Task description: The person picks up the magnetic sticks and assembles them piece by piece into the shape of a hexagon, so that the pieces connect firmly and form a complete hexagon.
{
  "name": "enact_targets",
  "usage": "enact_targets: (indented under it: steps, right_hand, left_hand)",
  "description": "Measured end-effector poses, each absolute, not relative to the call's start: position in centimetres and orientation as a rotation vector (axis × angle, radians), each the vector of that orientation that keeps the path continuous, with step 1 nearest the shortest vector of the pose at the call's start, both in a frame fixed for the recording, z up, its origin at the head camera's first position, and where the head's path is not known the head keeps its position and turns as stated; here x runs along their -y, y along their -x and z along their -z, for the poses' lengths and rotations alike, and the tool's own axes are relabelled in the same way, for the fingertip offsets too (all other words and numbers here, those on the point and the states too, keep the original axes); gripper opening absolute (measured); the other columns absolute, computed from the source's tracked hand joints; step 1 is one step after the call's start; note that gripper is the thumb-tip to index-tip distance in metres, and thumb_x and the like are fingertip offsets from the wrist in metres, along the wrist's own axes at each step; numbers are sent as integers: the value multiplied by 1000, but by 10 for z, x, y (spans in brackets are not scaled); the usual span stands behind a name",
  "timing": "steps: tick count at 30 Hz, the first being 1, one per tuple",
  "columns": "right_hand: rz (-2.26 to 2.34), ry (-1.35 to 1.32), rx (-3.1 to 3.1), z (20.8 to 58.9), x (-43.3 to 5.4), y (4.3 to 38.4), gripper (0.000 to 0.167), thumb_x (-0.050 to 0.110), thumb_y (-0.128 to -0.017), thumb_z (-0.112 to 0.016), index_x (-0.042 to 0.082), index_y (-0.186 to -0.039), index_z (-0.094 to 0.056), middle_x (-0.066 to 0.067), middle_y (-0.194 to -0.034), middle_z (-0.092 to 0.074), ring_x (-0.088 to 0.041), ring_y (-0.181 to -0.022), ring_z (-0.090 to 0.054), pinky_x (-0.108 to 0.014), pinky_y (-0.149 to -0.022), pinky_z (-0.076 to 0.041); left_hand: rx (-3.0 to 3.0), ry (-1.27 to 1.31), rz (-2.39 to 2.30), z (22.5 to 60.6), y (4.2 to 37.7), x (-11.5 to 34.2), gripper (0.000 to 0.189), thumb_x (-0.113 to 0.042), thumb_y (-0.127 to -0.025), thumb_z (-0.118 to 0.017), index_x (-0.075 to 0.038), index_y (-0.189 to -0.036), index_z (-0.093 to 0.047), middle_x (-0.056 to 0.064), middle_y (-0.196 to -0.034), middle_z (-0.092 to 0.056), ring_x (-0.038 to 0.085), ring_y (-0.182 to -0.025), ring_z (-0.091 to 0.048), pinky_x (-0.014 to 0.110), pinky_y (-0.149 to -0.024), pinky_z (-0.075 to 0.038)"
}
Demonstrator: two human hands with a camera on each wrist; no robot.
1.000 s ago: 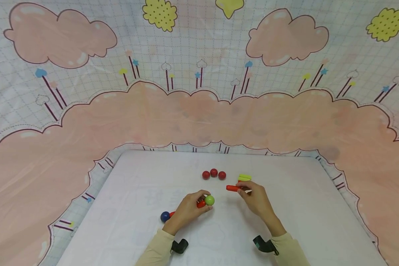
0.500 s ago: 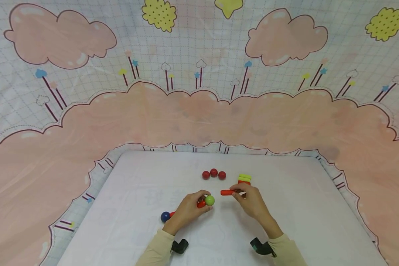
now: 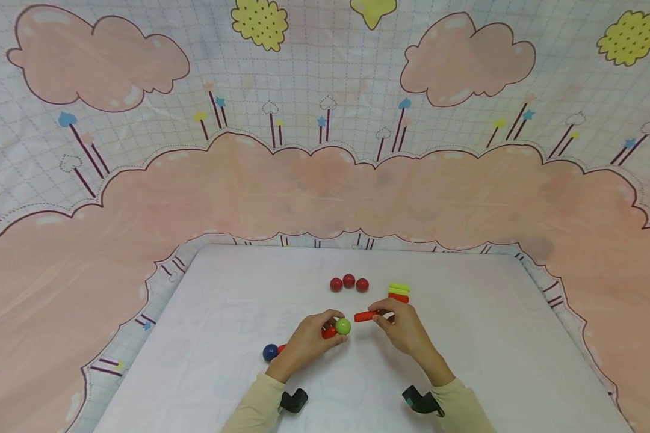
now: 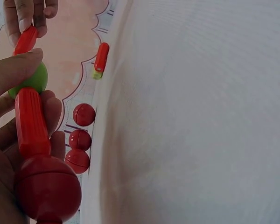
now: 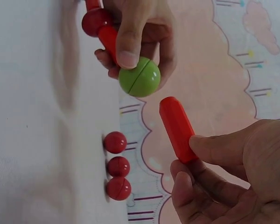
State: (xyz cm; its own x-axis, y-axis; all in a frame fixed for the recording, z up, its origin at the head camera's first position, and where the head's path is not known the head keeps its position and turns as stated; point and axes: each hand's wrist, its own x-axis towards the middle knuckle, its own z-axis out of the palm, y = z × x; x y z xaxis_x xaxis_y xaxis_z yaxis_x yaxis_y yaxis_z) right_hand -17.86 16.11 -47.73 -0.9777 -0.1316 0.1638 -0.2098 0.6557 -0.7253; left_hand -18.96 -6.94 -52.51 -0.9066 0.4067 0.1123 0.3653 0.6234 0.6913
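Note:
My left hand grips a chain of toy sticks and balls, with thumb and fingers around its near end. That end is a green ball, joined to a red stick and then a dark red ball. At the chain's other end a blue ball shows beyond the left wrist; the middle is hidden by the hand in the head view. Between thumb and fingertips my right hand pinches a loose red stick. Its free end points at the green ball, with a small gap between them.
Three red balls sit together on the white table, beyond the hands. To their right, behind the right hand, lie yellow-green sticks and a red stick. A patterned cloth hangs behind the table.
My right hand has moved left and slightly nearer the body, bringing the red stick closer to the green ball. My left hand and the chain have stayed almost still.

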Motion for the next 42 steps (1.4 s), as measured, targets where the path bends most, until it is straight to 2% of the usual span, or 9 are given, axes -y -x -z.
enact_targets:
  steps: [9,22,29,37,42]
  right_hand:
    - [-1250,-301,2793,480,-154,181,18,5,-86,-73,12,-102,-75,2,-99,-72,-14,-91,-62,-26,-75,-52]
    - [-1264,-288,2809,486,-150,183,17,5,-87,-72,13,-102,-74,2,-98,-71,-14,-90,-62,-31,-79,-55]
    - [-1332,-278,2796,491,-148,183,17,4,-86,-72,14,-100,-74,3,-95,-71,-13,-89,-61,-27,-78,-54]
    - [-1337,-268,2798,494,-144,182,17,6,-86,-73,15,-101,-74,3,-95,-70,-12,-88,-61,-28,-79,-54]
    - [-1386,-291,2777,495,-141,180,17,7,-86,-73,16,-100,-73,2,-94,-71,-11,-85,-62,-22,-76,-53]
  left_hand:
    - [-2789,-709,-1181,523,187,69,40,-36,-85,-76,-23,-120,-62,-5,-99,-69,7,-84,-56,24,-78,-50]
    - [-2769,-708,-1179,526,189,72,39,-34,-86,-76,-23,-120,-62,-5,-102,-69,8,-87,-57,26,-81,-51]
    - [-2777,-728,-1187,527,191,74,45,-36,-85,-76,-19,-124,-61,-5,-113,-67,9,-96,-60,26,-85,-53]
    - [-2787,-759,-1167,526,193,69,42,-33,-87,-75,-17,-124,-62,-4,-113,-68,10,-97,-61,30,-88,-54]
    - [-2794,-786,-1185,528,192,62,36,-28,-88,-74,-17,-120,-64,-4,-112,-69,9,-95,-60,30,-89,-52]
